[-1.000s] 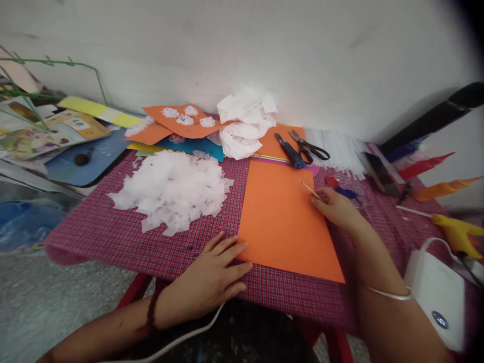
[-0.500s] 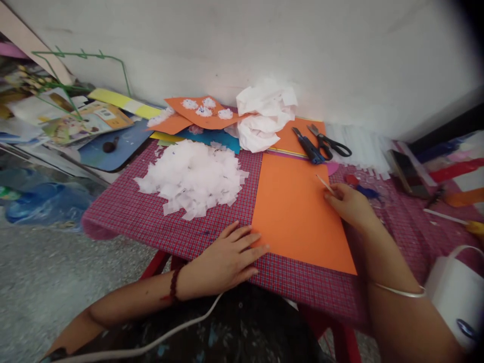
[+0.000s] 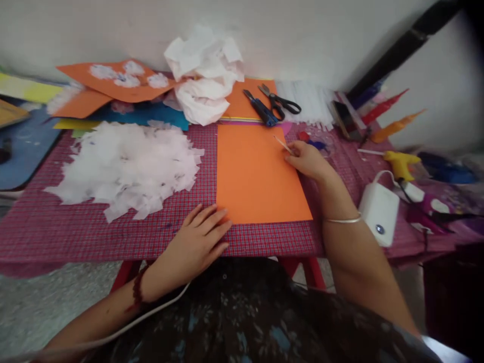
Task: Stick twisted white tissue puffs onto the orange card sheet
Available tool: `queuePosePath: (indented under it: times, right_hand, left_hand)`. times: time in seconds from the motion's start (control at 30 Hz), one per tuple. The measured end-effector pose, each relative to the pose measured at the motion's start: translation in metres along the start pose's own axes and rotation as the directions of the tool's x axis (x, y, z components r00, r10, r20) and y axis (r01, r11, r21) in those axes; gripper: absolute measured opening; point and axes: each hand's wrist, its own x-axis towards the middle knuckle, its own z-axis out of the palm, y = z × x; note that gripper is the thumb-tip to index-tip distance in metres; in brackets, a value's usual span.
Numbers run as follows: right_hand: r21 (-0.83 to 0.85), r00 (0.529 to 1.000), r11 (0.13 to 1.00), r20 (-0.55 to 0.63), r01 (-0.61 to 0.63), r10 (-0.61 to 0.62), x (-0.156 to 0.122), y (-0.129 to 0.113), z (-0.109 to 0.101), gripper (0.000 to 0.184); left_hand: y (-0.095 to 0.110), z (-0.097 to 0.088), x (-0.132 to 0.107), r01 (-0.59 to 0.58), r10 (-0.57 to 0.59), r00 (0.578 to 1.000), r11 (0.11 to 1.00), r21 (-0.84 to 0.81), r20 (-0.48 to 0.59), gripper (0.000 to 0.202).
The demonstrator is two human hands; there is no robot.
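A plain orange sheet of paper lies flat in front of me. My left hand rests palm down with fingers spread, its fingertips at the sheet's near left corner. Over the sheet's right edge, my right hand pinches a thin whitish stick that points up and left. I cannot make out exactly what kind of stick it is. To the left sits a wide pile of small white paper squares. Black-handled scissors and a dark blue-handled cutting tool lie just beyond the sheet.
Crumpled white paper stands by the wall beside orange sheets bearing white tufts. A phone lies at the back right. Further right are a yellow glue gun and a white box. A white cable crosses my lap.
The view has swung to the right, bringing the glue gun and white box further into sight. Both hands keep about the same places relative to the orange sheet.
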Motion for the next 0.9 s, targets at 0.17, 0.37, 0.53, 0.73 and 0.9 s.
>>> queuePosePath:
  times: [0.17, 0.37, 0.53, 0.73, 0.9]
  right_hand:
    - [-0.042, 0.987, 0.991, 0.102, 0.128, -0.123, 0.003, 0.004, -0.002, 0.028]
    - [-0.027, 0.987, 0.992, 0.109, 0.123, -0.12, 0.002, -0.002, 0.0, 0.026]
    - [-0.077, 0.989, 0.99, 0.099, 0.121, -0.113, 0.002, -0.002, 0.002, 0.024]
    - [-0.16, 0.984, 0.976, 0.121, 0.146, -0.127, -0.008, -0.011, -0.012, 0.021]
    - [-0.146, 0.984, 0.978, -0.065, 0.153, -0.163, -0.027, -0.053, 0.001, 0.039]
  left_hand:
    - [-0.002, 0.004, -0.001, -0.035, 0.036, 0.999, 0.997, 0.062, -0.008, 0.034]
    - [0.008, -0.023, 0.017, -0.152, 0.15, 0.988, 0.981, 0.12, 0.026, 0.034]
    - [0.017, -0.035, 0.083, -0.36, 0.351, 0.925, 0.932, 0.039, 0.147, 0.037]
    - [-0.001, 0.014, 0.139, -0.348, 0.345, 0.934, 0.937, 0.026, 0.096, 0.048]
    - [-0.006, 0.027, 0.138, -0.348, 0.35, 0.934, 0.937, -0.031, 0.069, 0.051]
